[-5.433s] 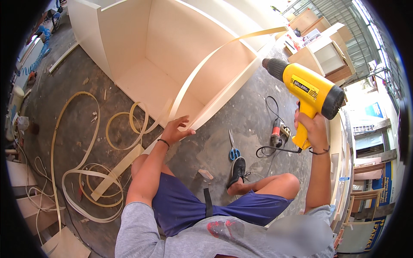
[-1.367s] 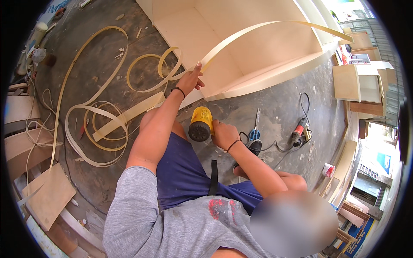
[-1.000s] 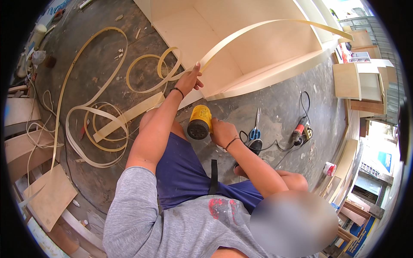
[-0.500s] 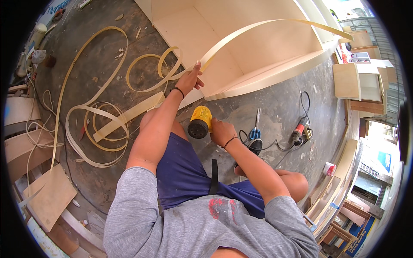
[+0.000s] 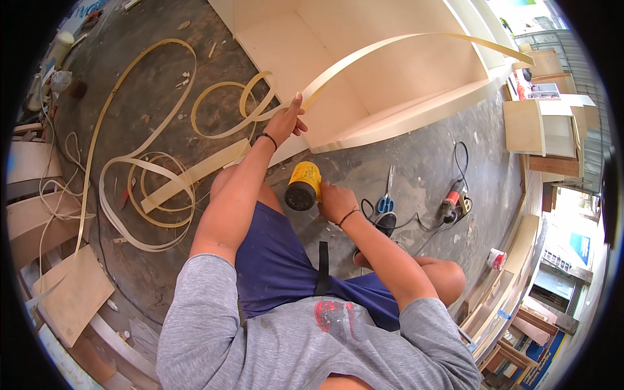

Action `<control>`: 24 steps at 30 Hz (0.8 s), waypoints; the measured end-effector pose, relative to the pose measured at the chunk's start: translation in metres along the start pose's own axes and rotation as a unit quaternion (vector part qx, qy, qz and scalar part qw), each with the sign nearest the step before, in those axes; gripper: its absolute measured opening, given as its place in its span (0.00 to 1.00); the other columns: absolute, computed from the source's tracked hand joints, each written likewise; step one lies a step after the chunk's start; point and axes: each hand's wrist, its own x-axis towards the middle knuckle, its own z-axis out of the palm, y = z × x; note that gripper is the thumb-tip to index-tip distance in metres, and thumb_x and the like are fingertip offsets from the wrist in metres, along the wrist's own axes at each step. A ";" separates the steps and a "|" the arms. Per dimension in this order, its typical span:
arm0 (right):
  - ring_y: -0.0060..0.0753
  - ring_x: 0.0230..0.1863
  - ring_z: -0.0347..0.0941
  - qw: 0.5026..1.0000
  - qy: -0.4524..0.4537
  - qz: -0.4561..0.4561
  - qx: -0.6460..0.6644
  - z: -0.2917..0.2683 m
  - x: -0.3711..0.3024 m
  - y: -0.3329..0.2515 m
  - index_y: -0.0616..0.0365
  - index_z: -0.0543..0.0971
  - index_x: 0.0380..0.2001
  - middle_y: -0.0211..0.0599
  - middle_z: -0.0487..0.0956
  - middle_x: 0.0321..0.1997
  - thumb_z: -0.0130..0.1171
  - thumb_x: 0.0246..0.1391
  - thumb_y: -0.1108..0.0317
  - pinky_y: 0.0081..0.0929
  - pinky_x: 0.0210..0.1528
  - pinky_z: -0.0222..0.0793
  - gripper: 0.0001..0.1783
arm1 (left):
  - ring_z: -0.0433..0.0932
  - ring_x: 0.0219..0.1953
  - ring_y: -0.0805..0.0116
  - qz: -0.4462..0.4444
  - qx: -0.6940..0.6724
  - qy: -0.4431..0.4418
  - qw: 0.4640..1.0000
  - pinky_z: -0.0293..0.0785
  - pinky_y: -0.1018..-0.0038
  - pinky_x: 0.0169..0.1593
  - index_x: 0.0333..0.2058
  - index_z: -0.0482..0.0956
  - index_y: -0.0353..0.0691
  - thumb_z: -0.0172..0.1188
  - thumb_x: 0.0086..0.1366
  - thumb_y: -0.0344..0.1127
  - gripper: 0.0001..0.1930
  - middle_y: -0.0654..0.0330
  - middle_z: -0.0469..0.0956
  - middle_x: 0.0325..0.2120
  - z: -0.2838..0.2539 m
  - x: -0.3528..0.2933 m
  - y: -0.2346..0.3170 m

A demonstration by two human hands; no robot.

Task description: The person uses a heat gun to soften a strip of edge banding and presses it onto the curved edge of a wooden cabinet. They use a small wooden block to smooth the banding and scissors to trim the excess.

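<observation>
My right hand (image 5: 338,200) is wrapped around the handle of a yellow heat gun (image 5: 305,179) with a black rear end. The heat gun points away from me, towards a pale wooden cabinet (image 5: 364,140). At the cabinet's near corner, my left hand (image 5: 285,123) grips a long cream strip of edge banding (image 5: 354,57). From there, the strip arcs over the cabinet's open front to the right, and its other side runs into loose loops on the floor. The fingers of my left hand partly hide the strip.
Coils of banding (image 5: 146,240) and a flat wooden strip (image 5: 188,177) lie on the concrete floor at left. Right of me are blue-handled scissors (image 5: 386,203), a red and black corded power tool (image 5: 452,200) and a white-and-red tin (image 5: 497,259). Boards (image 5: 73,292) stand at far left.
The view has shifted very slightly. Both hands, the heat gun and the banding keep nearly the same places relative to the cabinet.
</observation>
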 end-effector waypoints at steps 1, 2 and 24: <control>0.49 0.36 0.80 1.000 -0.002 0.001 -0.002 -0.001 -0.001 -0.001 0.62 0.70 0.39 0.48 0.80 0.34 0.56 0.47 0.69 0.40 0.37 0.76 0.16 | 0.73 0.20 0.74 0.003 -0.002 -0.001 1.000 0.68 0.77 0.31 0.49 0.74 0.27 0.34 0.62 0.75 0.48 0.57 0.79 0.21 -0.001 0.000 -0.001; 0.49 0.36 0.80 1.000 0.002 0.001 -0.002 0.000 -0.001 -0.001 0.62 0.70 0.39 0.48 0.80 0.34 0.56 0.47 0.68 0.40 0.37 0.76 0.16 | 0.73 0.20 0.74 0.006 -0.003 -0.002 1.000 0.68 0.77 0.31 0.49 0.74 0.27 0.34 0.62 0.75 0.48 0.57 0.79 0.21 -0.001 0.001 -0.002; 0.52 0.30 0.77 0.988 0.124 -0.032 0.084 -0.062 -0.093 0.003 0.60 0.69 0.38 0.47 0.78 0.30 0.60 0.46 0.64 0.43 0.30 0.72 0.18 | 0.73 0.22 0.78 -0.014 0.005 -0.033 0.999 0.64 0.80 0.27 0.52 0.73 0.34 0.34 0.63 0.73 0.44 0.61 0.80 0.23 0.009 0.019 -0.007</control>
